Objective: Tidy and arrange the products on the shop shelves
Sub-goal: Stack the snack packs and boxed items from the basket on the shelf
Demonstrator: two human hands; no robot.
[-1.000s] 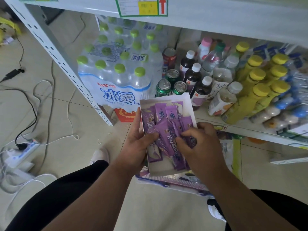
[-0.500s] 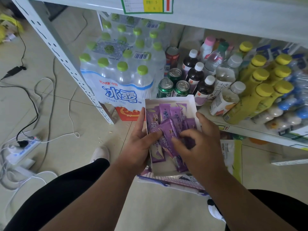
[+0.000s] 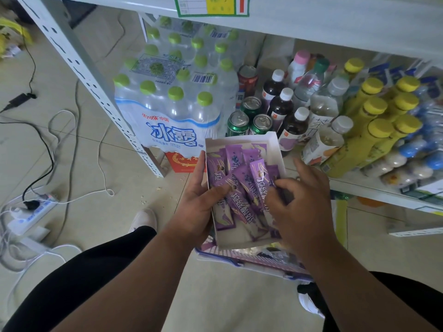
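Observation:
A white open carton (image 3: 273, 142) full of several purple snack packets (image 3: 242, 178) is held in front of the low shelf. My left hand (image 3: 196, 204) grips the carton's left wall, thumb lying across the packets inside. My right hand (image 3: 302, 202) reaches into the carton from the right, with curled fingers pinching the packets near the right wall. The carton's near right corner is hidden by that hand.
The low shelf (image 3: 359, 188) holds a shrink-wrapped water pack (image 3: 172, 101), green cans (image 3: 249, 121), dark bottles (image 3: 280, 104) and yellow-capped bottles (image 3: 374, 130). A purple-edged box (image 3: 251, 259) lies on the floor below the carton. Cables and a power strip (image 3: 33, 212) lie at left.
The carton and both hands have shifted slightly right and nearer the shelf. My right hand's fingers have moved over the packets toward the carton's right side.

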